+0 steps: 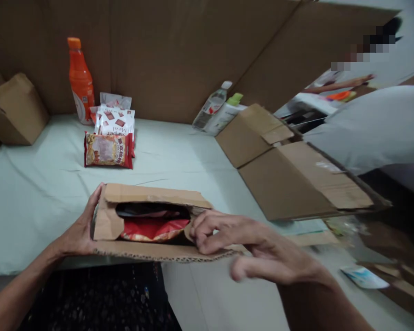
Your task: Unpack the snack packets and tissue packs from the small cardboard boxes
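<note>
A small cardboard box (pixel 158 193) is held over the table's near edge, its opening facing me. My left hand (pixel 77 234) grips its left end, thumb along the near side. At the right end, my right hand (pixel 224 234) has its curled fingers on the small side flap, and its thumb sticks out away from the box. Inside lies a red packet (pixel 155 228), with darker packaging behind it. The left side flap (pixel 108 220) is folded partly over the opening. What lies deeper in the box is hidden.
Beyond stand an orange bottle (pixel 80 85), white pouches (pixel 115 119) and a red snack packet (pixel 108 150). A clear bottle (pixel 212 106) and a white, green-capped bottle (pixel 226 115) lean near an open carton (pixel 283 179). Cardboard (pixel 193 55) walls the back; another person (pixel 376 124) is at right.
</note>
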A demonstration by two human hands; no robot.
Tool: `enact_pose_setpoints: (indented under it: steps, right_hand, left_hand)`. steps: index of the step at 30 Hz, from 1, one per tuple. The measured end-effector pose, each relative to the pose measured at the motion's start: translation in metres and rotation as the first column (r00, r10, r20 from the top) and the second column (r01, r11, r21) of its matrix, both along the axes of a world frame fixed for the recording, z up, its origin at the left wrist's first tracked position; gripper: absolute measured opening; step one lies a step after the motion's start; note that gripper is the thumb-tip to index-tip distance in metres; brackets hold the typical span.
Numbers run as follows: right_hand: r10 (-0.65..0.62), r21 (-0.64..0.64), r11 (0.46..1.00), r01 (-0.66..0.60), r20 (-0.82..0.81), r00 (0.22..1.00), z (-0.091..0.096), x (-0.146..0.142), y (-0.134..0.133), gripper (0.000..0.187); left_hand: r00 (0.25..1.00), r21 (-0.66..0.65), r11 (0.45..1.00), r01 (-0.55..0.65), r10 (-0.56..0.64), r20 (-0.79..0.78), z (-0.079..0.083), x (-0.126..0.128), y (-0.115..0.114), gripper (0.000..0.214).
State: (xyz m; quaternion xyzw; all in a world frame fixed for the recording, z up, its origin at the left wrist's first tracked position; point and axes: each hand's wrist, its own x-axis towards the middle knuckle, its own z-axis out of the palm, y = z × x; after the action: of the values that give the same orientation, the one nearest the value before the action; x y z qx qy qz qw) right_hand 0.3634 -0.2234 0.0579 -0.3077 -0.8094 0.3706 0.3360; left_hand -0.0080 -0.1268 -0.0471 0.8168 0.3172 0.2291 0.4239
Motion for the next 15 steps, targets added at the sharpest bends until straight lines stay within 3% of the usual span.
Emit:
enact_pose_setpoints:
  steps: [2,4,6,8,11,15]
  right_hand:
    - [0.025,-0.082,0.996,-0.024,0.011,1.0,0.011,-0.007,0.004,0.042]
    - [-0.048,-0.106,0.993,0.057,0.087,0.995,0.021,-0.013,0.011,0.041]
    - [-0.087,-0.065,0.992,0.104,0.23,0.969,0.028,-0.02,0.02,0.036]
    - [-0.07,0.015,0.997,0.07,0.402,0.913,0.03,-0.032,0.028,0.036]
    - [-0.04,0.091,0.996,-0.024,0.64,0.768,0.021,-0.058,0.038,0.043]
    - [-0.022,0.06,0.997,-0.042,0.788,0.616,-0.003,-0.087,0.043,0.028]
  left_hand:
    - [1.0,-0.077,0.997,0.002,0.0,0.018,0.005,0.001,-0.004,0.138]
    - [1.0,-0.124,0.992,0.001,0.003,0.025,0.009,0.001,-0.006,0.138]
    - [0.999,-0.17,0.985,0.015,-0.007,0.044,0.01,0.0,-0.009,0.139]
    - [0.998,-0.184,0.983,0.026,-0.014,0.066,0.008,-0.001,-0.01,0.139]
    - [0.994,-0.164,0.986,0.028,-0.011,0.107,0.003,-0.001,-0.013,0.136]
    - [0.992,-0.144,0.989,0.012,0.007,0.13,-0.002,0.002,-0.016,0.134]
